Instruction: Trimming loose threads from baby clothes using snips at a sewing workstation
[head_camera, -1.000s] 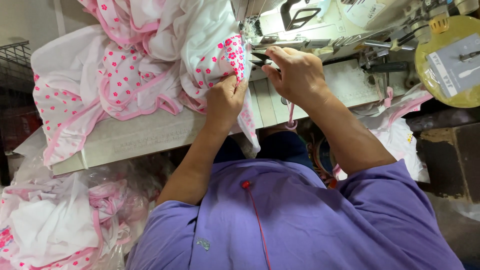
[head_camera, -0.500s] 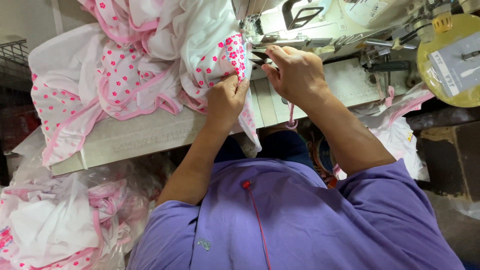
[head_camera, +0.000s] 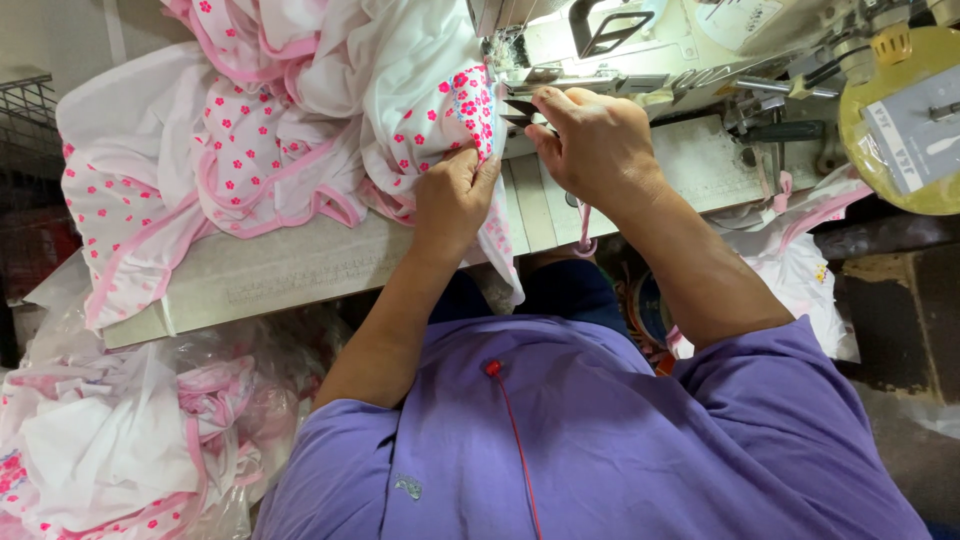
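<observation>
I see left hand (head_camera: 452, 196) pinching the white fabric with pink flowers (head_camera: 300, 130) on the worktop (head_camera: 290, 265) | right hand (head_camera: 595, 140) closed around small dark snips (head_camera: 520, 110) at the fabric edge | sewing machine (head_camera: 680, 40) just behind | bagged garments (head_camera: 120, 440) lower left

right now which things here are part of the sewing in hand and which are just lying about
In hand:
- left hand pinching the flowered white and pink fabric
- right hand at the sewing machine
- small dark snips

Lying about:
- bagged fabric pieces
- yellow disc
- wire rack
</observation>
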